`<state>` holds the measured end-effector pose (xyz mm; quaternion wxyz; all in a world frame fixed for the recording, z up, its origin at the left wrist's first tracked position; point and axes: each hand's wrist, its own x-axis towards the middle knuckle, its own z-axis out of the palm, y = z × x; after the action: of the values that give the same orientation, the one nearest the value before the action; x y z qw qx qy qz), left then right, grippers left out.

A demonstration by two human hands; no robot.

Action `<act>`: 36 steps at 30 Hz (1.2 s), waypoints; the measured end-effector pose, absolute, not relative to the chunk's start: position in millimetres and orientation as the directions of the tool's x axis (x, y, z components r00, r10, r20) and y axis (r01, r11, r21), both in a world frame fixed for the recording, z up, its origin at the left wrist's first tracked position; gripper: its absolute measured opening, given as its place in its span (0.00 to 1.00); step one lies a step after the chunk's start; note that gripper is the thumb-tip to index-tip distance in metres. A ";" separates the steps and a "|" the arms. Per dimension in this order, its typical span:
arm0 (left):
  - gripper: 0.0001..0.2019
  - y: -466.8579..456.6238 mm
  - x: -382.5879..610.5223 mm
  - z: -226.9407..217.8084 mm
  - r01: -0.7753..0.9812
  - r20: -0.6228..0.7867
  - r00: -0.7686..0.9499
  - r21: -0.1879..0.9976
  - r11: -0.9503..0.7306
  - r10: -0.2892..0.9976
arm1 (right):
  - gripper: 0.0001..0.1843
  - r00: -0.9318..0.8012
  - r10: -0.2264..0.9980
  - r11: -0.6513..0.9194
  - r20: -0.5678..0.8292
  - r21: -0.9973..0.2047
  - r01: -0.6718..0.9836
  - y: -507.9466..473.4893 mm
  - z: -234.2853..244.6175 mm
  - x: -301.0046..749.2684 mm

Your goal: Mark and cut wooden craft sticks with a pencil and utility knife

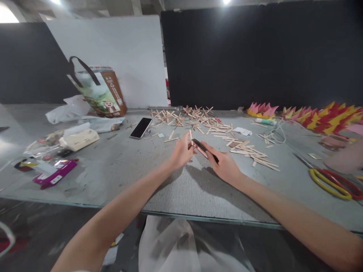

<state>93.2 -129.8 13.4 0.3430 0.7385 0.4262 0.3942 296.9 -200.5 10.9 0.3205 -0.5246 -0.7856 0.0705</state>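
Observation:
Over the middle of the table, my left hand [183,151] is closed on a pale wooden craft stick [191,137], which stands nearly upright between the fingertips. Close beside it, my right hand [224,162] wraps around a slim black tool [204,148] with a pinkish lower edge; its exact kind is unclear. The tool's front end is at my left fingertips, beside the stick. Loose craft sticks [252,153] lie to the right, several of them stacked side by side. Behind my hands, a heap of crossed sticks [170,117] spreads along the table.
A phone [141,127] lies left of the heap. At left are a printed carrier bag [99,92], plastic wrappers and a purple packet [55,173]. Scissors [330,183] with yellow and red handles, a coiled white cable [280,132] and folded paper pieces [323,117] occupy the right side.

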 end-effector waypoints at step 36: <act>0.32 -133.4 87.2 4.2 0.389 0.386 0.416 0.744 -0.544 0.824 | 0.27 -0.280 0.755 0.585 0.593 -0.417 0.696 -209.9 8.4 298.7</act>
<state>87.2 -133.4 4.2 0.2851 0.7915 0.3829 0.3816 298.7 -209.9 8.4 0.3924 -0.4542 -0.7990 0.0378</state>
